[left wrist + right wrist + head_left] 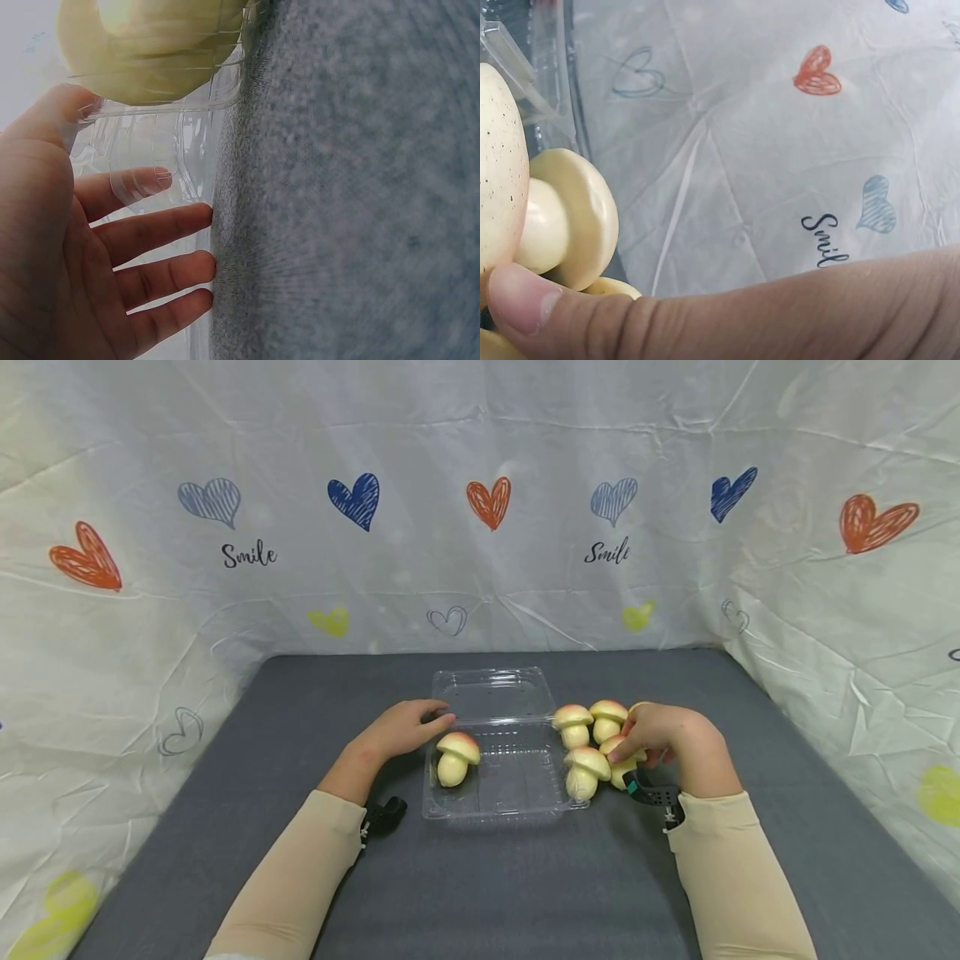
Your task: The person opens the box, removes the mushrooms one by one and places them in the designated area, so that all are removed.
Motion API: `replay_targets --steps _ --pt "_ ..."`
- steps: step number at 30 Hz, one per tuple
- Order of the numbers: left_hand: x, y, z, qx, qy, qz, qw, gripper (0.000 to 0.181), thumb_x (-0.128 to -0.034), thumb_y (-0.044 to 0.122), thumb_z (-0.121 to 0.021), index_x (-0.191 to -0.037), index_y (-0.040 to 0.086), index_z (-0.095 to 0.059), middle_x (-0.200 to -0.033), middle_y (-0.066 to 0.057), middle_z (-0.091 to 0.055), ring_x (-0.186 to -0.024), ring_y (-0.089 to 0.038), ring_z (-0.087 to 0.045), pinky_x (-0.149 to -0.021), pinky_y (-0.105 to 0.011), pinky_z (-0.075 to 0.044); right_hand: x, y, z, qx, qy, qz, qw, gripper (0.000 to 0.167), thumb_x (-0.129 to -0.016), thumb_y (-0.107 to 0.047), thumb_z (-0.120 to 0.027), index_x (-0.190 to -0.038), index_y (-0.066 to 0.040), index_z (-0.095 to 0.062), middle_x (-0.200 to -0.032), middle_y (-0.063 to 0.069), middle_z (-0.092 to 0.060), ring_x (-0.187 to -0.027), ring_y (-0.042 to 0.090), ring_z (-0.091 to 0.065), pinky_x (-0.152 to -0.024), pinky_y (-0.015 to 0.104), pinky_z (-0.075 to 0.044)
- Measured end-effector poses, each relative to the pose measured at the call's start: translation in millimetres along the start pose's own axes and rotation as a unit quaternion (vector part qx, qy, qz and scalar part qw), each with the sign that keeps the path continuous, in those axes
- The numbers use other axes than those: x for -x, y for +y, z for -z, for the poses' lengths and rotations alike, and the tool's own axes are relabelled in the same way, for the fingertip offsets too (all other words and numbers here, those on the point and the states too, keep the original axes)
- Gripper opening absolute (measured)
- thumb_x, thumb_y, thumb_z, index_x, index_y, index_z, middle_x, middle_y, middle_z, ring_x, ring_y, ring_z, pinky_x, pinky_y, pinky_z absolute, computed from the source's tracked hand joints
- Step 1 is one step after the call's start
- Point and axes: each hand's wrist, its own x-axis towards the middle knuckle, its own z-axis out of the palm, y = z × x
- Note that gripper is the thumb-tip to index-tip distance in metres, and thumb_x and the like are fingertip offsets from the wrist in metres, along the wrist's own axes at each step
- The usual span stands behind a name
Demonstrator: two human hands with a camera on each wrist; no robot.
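Note:
A clear plastic clamshell box (517,781) lies unfolded, its lid (491,697) laid back behind the base. One toy mushroom (456,758) with a cream stem and reddish-yellow cap sits at the base's left side. My left hand (401,727) is at the box's left edge near the hinge, fingers extended and spread, touching the plastic (142,184). To the right of the box, my right hand (675,739) holds a toy mushroom (619,772) among several others (583,772). Its thumb lies against a speckled cap (499,172); the other fingertips are mostly hidden.
The box stands on a dark grey cloth-covered table (495,893). A white curtain (420,560) printed with hearts and "Smile" hangs behind and at both sides. The clustered mushrooms lie close against the box's right edge.

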Motion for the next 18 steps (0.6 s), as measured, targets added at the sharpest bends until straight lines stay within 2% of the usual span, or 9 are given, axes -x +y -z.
replay_targets --steps 7,13,16,18 --pt "-1.2 -0.6 -0.1 -0.004 0.002 -0.004 1.0 0.063 -0.1056 0.055 -0.05 -0.151 0.011 -0.053 -0.143 -0.01 -0.059 -0.132 -0.031 -0.054 -0.106 -0.053 -0.045 5.5 -2.4 1.7 -0.01 0.01 -0.004 0.9999 0.044 -0.087 -0.034 -0.084 -0.108 -0.003 -0.061 -0.089 0.006 -0.059 -0.072 0.024 -0.062 -0.068 0.042 -0.054" --pt "-0.8 -0.3 -0.3 -0.003 0.004 -0.007 1.0 0.061 -0.1061 0.051 -0.052 -0.151 0.01 -0.053 -0.143 -0.011 -0.059 -0.132 -0.033 -0.054 -0.107 -0.054 -0.044 13.7 -8.9 3.6 -0.022 0.032 0.0 0.9993 0.055 -0.088 -0.035 -0.082 -0.121 0.002 -0.058 -0.097 0.01 -0.059 -0.074 0.024 -0.057 -0.06 0.034 -0.044" --pt "-0.7 0.1 -0.3 -0.003 0.004 -0.007 1.0 0.06 -0.1062 0.05 -0.052 -0.151 0.01 -0.054 -0.143 -0.011 -0.06 -0.133 -0.033 -0.054 -0.107 -0.054 -0.044 20.0 -15.3 5.3 0.002 0.053 0.022 0.9984 0.06 -0.089 -0.036 -0.08 -0.127 0.005 -0.057 -0.102 0.013 -0.061 -0.078 0.025 -0.058 -0.063 0.035 -0.046" --pt "-1.1 0.4 -0.4 -0.002 0.003 -0.005 1.0 0.06 -0.1062 0.05 -0.052 -0.151 0.01 -0.054 -0.143 -0.011 -0.06 -0.133 -0.032 -0.054 -0.107 -0.054 -0.044 25.3 -20.1 6.6 0.028 0.075 0.043 0.9959 0.063 -0.091 -0.038 -0.078 -0.129 0.007 -0.057 -0.109 0.015 -0.062 -0.085 0.027 -0.061 -0.07 0.04 -0.05"
